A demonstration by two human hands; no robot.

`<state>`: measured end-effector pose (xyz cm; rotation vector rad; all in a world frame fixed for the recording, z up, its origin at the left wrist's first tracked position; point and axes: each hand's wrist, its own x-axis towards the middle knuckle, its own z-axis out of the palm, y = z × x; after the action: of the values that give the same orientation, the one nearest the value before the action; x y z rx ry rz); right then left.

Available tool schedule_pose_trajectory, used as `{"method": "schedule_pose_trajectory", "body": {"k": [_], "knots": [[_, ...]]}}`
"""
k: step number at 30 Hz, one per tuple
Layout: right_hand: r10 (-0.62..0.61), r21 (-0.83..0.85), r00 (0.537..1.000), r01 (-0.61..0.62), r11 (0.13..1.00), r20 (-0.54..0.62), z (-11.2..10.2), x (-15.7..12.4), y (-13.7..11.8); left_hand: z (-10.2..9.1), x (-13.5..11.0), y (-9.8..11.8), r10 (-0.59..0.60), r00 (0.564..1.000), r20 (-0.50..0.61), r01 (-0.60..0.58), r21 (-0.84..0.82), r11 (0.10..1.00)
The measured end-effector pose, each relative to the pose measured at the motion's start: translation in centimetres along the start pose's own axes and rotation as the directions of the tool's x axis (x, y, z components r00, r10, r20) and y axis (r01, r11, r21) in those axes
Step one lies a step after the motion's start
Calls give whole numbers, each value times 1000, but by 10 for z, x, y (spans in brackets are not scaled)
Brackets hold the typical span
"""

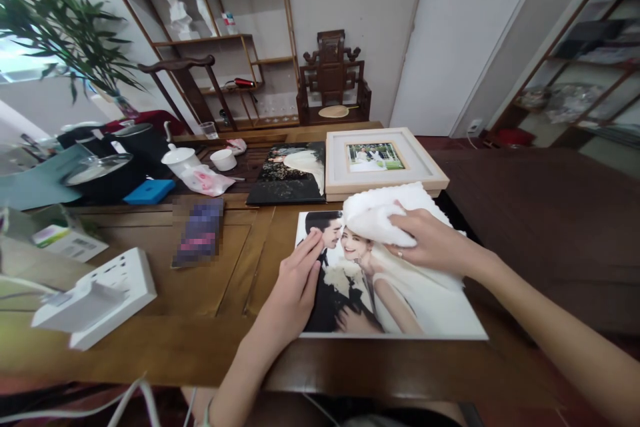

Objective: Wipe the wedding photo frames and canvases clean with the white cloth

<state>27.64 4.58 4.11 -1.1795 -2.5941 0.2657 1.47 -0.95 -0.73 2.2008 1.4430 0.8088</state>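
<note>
A large glossy wedding photo print (pixel 400 307) lies flat on the wooden table (pixel 150 347) in front of me. My left hand (pixel 293 287) rests flat on its left edge with the fingers stretched out. My right hand (pixel 430 240) presses a white cloth (pixel 375 217) onto the upper part of the print, the fingers closed over the cloth.
Behind the print lie a dark photo panel (pixel 290 173) and a white-framed photo (pixel 383 160). To the left are a white power strip (pixel 100 293), a blurred card (pixel 200 230), pots, cups and a blue box (pixel 149 191). A dark sofa (pixel 550 227) runs along the right.
</note>
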Motion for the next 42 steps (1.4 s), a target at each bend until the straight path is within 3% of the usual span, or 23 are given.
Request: {"method": "schedule_pose_trajectory", "body": {"k": [5, 11, 14, 17, 22, 26, 30, 37, 42], "knots": [[71, 58, 984, -81, 995, 165, -6, -46, -36, 0, 0, 1, -3, 1000, -4, 3, -7, 1000], [-82, 187, 964, 34, 982, 254, -13, -97, -77, 2, -1, 0, 35, 999, -41, -35, -2, 999], [-86, 183, 961, 38, 982, 263, -14, -93, -74, 2, -1, -2, 45, 998, -51, -45, -2, 999], [-56, 139, 968, 22, 990, 246, -13, -67, -61, 2, -1, -2, 46, 998, -48, -47, -13, 999], [-24, 39, 999, 22, 999, 43, -2, -10, -27, 0, 1, -2, 9, 1000, -4, -9, -2, 1000], [-13, 8, 1000, 13, 1000, -20, 2, 15, -7, -1, 1, -2, 27, 1000, -1, -27, 9, 1000], [-38, 27, 999, 38, 999, 3, 0, 3, -18, 0, 1, -3, 52, 998, -28, -52, 6, 999], [-142, 207, 969, 99, 973, 204, -9, -68, -82, 3, 1, -4, 42, 999, -25, -42, 8, 999], [-179, 231, 944, 116, 966, 277, -19, -76, -88, 1, 1, -2, 29, 999, -17, -29, -3, 1000]]}}
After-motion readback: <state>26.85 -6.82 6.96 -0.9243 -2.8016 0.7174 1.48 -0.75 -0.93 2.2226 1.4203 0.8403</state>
